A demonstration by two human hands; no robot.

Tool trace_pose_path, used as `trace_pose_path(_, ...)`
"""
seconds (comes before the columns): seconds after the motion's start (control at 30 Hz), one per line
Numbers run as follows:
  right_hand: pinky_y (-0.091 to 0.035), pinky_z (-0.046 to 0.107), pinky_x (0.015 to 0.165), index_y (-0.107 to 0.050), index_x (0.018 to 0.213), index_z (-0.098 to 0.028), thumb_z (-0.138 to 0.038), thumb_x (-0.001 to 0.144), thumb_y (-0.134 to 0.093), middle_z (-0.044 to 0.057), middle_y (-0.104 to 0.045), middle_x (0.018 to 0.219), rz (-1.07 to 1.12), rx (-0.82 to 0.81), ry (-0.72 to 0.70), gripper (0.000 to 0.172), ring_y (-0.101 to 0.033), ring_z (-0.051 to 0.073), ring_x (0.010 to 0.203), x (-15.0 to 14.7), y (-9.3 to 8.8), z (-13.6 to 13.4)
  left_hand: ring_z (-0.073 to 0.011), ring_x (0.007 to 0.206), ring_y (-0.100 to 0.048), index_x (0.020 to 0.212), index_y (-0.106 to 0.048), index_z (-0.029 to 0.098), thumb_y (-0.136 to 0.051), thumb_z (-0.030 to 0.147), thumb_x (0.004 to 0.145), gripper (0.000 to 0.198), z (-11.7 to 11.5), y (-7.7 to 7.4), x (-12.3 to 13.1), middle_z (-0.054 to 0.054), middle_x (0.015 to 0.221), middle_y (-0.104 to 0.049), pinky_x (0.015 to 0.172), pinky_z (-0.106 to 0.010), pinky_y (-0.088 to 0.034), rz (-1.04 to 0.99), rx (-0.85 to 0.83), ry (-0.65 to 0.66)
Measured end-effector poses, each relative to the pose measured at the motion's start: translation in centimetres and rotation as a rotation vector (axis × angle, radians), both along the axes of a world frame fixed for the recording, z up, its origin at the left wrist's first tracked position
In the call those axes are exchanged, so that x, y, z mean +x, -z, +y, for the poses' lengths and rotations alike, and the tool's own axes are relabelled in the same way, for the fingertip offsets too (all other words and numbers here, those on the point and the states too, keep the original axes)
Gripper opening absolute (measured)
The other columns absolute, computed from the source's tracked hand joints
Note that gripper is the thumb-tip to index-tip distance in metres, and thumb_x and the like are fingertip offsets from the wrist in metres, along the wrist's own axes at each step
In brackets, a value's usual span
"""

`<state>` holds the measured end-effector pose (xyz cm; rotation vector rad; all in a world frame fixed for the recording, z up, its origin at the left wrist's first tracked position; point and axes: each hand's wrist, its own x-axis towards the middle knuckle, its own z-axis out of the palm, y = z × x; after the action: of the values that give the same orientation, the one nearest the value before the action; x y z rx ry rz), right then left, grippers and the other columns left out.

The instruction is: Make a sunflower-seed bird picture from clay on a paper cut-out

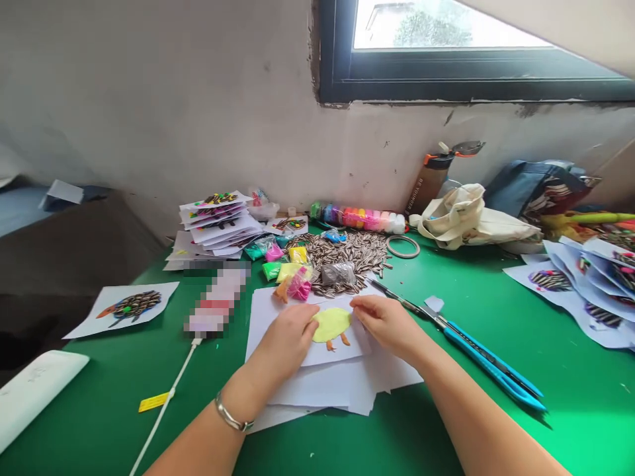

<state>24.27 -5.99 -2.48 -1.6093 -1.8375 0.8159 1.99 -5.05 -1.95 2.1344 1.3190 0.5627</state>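
Observation:
A flat yellow-green clay oval with two small orange clay legs lies on a white paper sheet. My left hand bends over the oval's left edge, thumb and fingers drawn together; whatever is under the fingertips is hidden. At the oval's upper right edge, my right hand is closed in a pinch, and I cannot make out anything between its fingers. More white sheets lie beneath. Just beyond the paper are bagged orange clay and bagged pink clay.
Striped sunflower seeds are heaped behind the paper. Blue tweezers and a craft knife lie right. Seed-picture stacks stand left, others right. A tape roll, cloth bag, bottle and white cable surround.

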Motion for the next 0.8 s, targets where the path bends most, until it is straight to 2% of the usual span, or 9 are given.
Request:
trace_pose_path(0.2, -0.044, 0.029, 0.071, -0.072, 0.098, -0.020, -0.016, 0.087, -0.046, 0.006, -0.069, 0.089, -0.123, 0.062, -0.050, 0.029, -0.061, 0.019, 0.082, -0.7, -1.0, -1.0, -0.0281, 0.109, -0.062, 0.109, -0.072, 0.020, -0.045, 0.024, 0.091, 0.032, 0.4, 0.7, -0.8, -0.012, 0.115, -0.070, 0.097, -0.041, -0.047, -0.020, 0.077, 0.059)
trace_pose_path(0.33, -0.044, 0.027, 0.069, -0.071, 0.097, -0.022, -0.012, 0.089, -0.045, 0.005, -0.066, 0.086, -0.129, 0.079, -0.148, 0.029, -0.058, 0.017, 0.078, -1.7, -1.7, -2.5, -0.0263, 0.110, -0.061, 0.110, -0.071, 0.019, -0.043, 0.023, 0.092, 0.033, 0.5, 0.8, -1.0, -0.011, 0.117, -0.069, 0.098, -0.039, -0.048, 0.025, 0.113, 0.083)
trace_pose_path(0.47, -0.044, 0.028, 0.072, -0.071, 0.094, -0.023, -0.007, 0.089, -0.048, 0.004, -0.065, 0.085, -0.160, 0.093, -0.258, 0.028, -0.057, 0.018, 0.083, -2.1, -0.5, -3.6, -0.0243, 0.108, -0.060, 0.107, -0.070, 0.016, -0.041, 0.019, 0.094, 0.033, 0.5, 0.8, -1.1, -0.011, 0.115, -0.069, 0.095, -0.037, -0.048, 0.058, 0.125, 0.123)
trace_pose_path(0.6, -0.042, 0.032, 0.074, -0.070, 0.087, -0.022, -0.011, 0.090, -0.056, 0.005, -0.064, 0.083, -0.213, 0.170, -0.236, 0.018, -0.054, 0.019, 0.081, -2.3, 0.7, -3.6, -0.0226, 0.107, -0.059, 0.102, -0.070, 0.018, -0.046, 0.018, 0.093, 0.025, 0.3, 0.4, -1.0, -0.008, 0.111, -0.069, 0.094, -0.035, -0.048, 0.066, 0.125, 0.147)
trace_pose_path(0.8, -0.039, 0.033, 0.074, -0.068, 0.079, -0.021, -0.017, 0.089, -0.061, 0.004, -0.063, 0.080, -0.298, 0.207, -0.222, 0.013, -0.051, 0.018, 0.080, -3.2, 0.9, -3.2, -0.0232, 0.109, -0.057, 0.101, -0.068, 0.018, -0.057, 0.024, 0.090, 0.017, 0.1, 0.2, -0.8, -0.007, 0.113, -0.067, 0.094, -0.035, -0.047, 0.059, 0.082, 0.133)
